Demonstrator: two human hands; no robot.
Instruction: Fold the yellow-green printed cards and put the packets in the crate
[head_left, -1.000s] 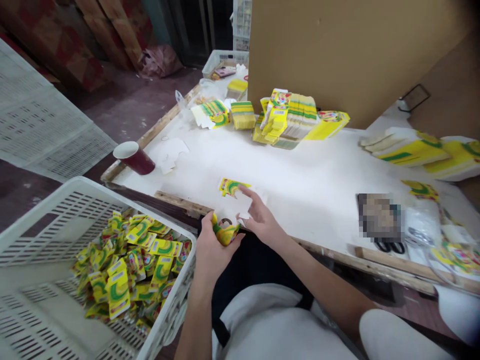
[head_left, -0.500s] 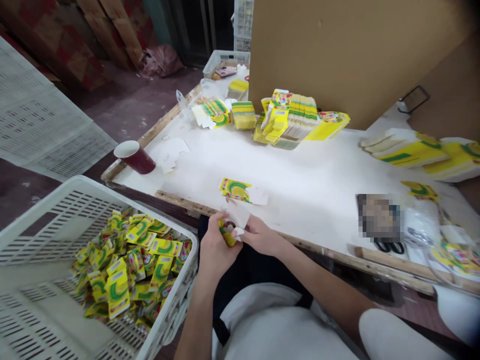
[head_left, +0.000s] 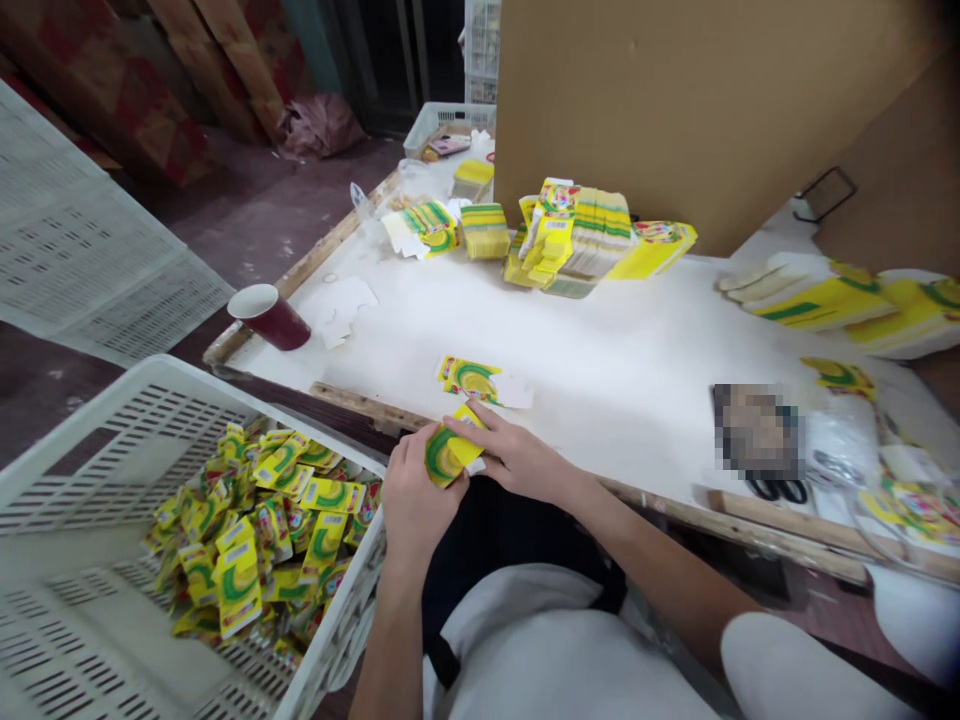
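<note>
Between my two hands, just off the table's front edge, is a small yellow-and-green cardboard box. My left hand is closed around its left side and bottom. The fingers of my right hand press on a yellow flap at its upper right, and a bit of white card shows below them. Right behind my hands, a flat printed carton blank lies on the white table, with white flaps toward the right. What the box contains is hidden.
Left of me, a white plastic crate holds many yellow packs. A dark red cup lies tilted near the table's left edge. Stacked cartons stand at the back, before a brown cardboard sheet. Black-handled scissors lie at right.
The white inner side of the card stood up before; now its yellow printed face shows, folded over under my right fingers. My left hand has turned slightly and shifted left.
</note>
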